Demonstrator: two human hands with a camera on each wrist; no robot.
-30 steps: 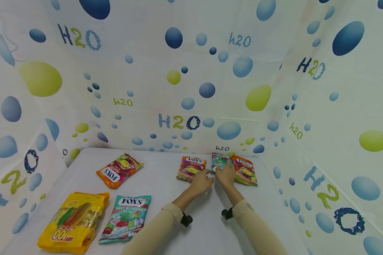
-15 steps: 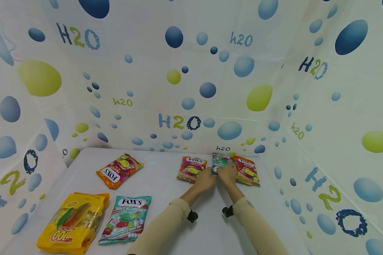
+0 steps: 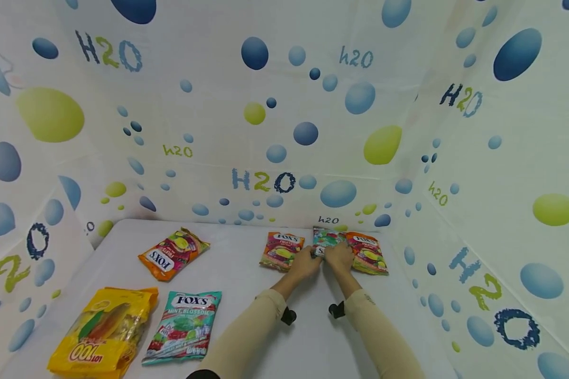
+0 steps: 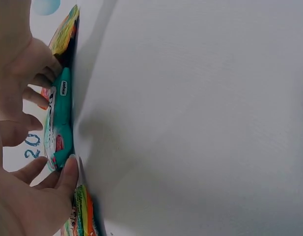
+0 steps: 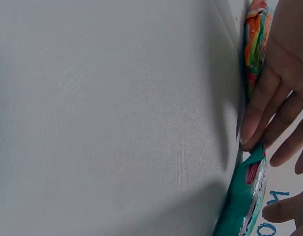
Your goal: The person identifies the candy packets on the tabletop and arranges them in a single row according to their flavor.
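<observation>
A small teal Fox's candy packet lies at the table's back edge, between two orange-and-red Fox's fruit packets, the left one and the right one. My left hand is at the teal packet's left end; in the left wrist view its fingertips touch the packet's corner. On the other side, my right hand covers part of the packet's lower right. Its fingers look extended in the right wrist view, with tips at the packet's edge.
Farther left, another orange-and-red Fox's packet lies askew. Nearer stand out a large yellow Lot 100 bag and a larger teal Fox's Mint Blossom bag. A patterned sheet rises behind the white table.
My left hand has moved slightly right and forward, closer to the small teal packet. The right fruit packet has shifted a little rightward relative to the teal one. The view has turned slightly.
</observation>
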